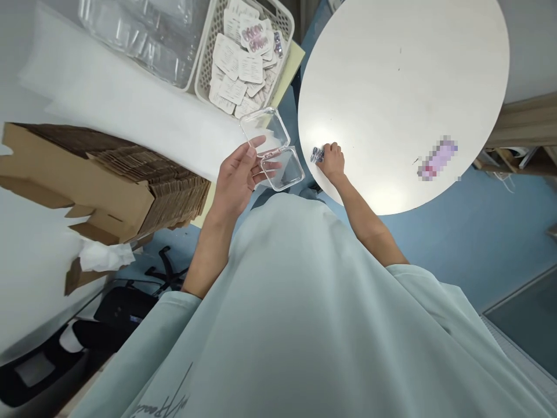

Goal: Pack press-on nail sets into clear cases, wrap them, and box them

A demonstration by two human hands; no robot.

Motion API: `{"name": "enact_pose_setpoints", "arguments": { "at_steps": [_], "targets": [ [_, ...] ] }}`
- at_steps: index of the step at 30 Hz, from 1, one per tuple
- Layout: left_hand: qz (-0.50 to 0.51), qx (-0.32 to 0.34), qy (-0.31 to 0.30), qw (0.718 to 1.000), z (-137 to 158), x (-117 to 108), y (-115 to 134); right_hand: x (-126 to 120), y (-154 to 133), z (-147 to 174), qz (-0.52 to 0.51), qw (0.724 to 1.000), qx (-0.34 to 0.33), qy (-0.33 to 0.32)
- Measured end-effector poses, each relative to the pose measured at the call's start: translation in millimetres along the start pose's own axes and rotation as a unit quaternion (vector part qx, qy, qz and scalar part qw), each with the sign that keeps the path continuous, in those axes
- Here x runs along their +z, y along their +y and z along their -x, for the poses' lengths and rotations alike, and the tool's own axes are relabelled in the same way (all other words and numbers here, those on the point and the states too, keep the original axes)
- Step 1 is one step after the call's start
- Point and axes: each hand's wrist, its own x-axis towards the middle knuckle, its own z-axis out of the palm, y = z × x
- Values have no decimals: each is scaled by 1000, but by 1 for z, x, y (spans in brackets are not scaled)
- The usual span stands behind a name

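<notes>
My left hand [239, 177] pinches a clear plastic hinged case [285, 152] between thumb and fingers. The case is unfolded, its two halves spread apart, and nothing shows inside it. At the near left edge of the round white table [404, 87], my right hand [333, 161] has its fingers closed on a small card of dark, glossy press-on nails [317, 154]. Part of that card is hidden under the fingers. Beyond my left hand stands a white perforated basket [201, 75], filled with similar white printed cards [250, 68]; one shows pink nails [256, 38].
Clear plastic cases [143, 43] fill a bin at the upper left. Folded brown cardboard boxes [169, 191] are stacked at the left, above a black chair [122, 305]. A blurred-out pinkish item [438, 158] lies at the table's right side.
</notes>
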Motion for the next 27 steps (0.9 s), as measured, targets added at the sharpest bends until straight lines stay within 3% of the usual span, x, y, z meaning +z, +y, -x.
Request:
{"name": "enact_pose_setpoints", "arguments": {
  "at_steps": [4, 9, 15, 18, 22, 27],
  "targets": [
    [1, -7, -6, 1000, 3, -3, -2, -1, -4, 1, -14, 1000, 11, -1],
    [3, -15, -28, 999, -4, 0, -3, -7, 6, 12, -132, 991, 25, -4],
    [-1, -24, -64, 998, -20, 16, -6, -23, 21, 51, -346, 934, 42, 75],
    [-4, -31, -94, 995, -26, 28, -8, -44, 28, 77, -417, 896, 46, 146],
    [-15, -46, -143, 988, -32, 47, -8, -90, 34, 116, -476, 845, 11, 243],
    [-38, -61, -205, 976, -38, 70, -3, -151, 19, 166, -510, 808, -67, 288]
  ]
}}
